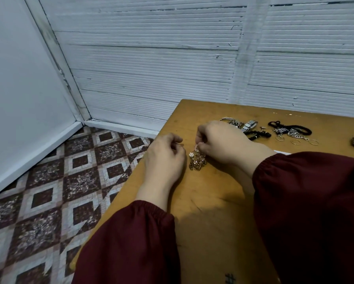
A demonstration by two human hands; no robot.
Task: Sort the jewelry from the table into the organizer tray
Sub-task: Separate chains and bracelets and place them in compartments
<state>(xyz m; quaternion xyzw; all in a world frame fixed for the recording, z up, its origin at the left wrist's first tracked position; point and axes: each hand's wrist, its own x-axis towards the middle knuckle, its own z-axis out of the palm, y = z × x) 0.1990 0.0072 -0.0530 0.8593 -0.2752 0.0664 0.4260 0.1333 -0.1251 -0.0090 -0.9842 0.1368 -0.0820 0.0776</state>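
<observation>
Two hands in dark red sleeves work over a wooden table [213,201]. The right hand [223,144] pinches a gold chain [196,160] with pale beads, which bunches on the table just below its fingertips. The left hand [163,158] sits just beside the chain with its fingers curled; I cannot tell whether it grips anything. Beyond the right fingers lie a metal watch [249,125], black beads [258,134] and thin hoops [296,142].
</observation>
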